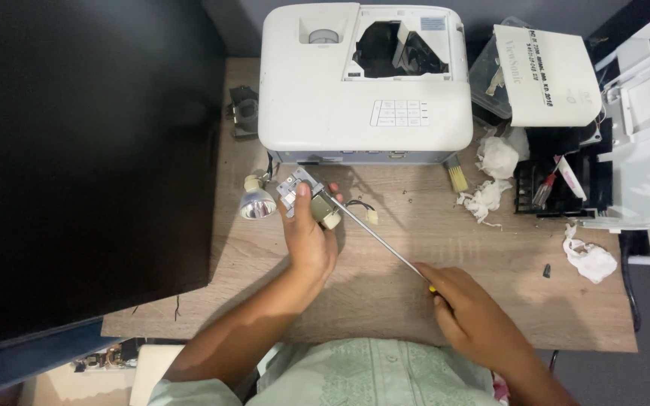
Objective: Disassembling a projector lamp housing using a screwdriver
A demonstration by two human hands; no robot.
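My left hand (308, 242) grips a small projector lamp module (306, 197), a metal bracket with a cream ceramic part, held just above the wooden table (490, 301). My right hand (466, 307) holds a long screwdriver (380, 238) by its yellow handle; the thin metal shaft runs up and left, with its tip at the lamp module. A loose reflector bulb (256, 203) lies just left of the module. A white projector (364, 83) with its top lamp cover off stands right behind them.
A big black panel (84, 165) covers the left side. A small brush (457, 177), crumpled tissues (494, 169) and a black tray of tools (558, 184) lie to the right. A white cover plate (554, 75) leans at the back right.
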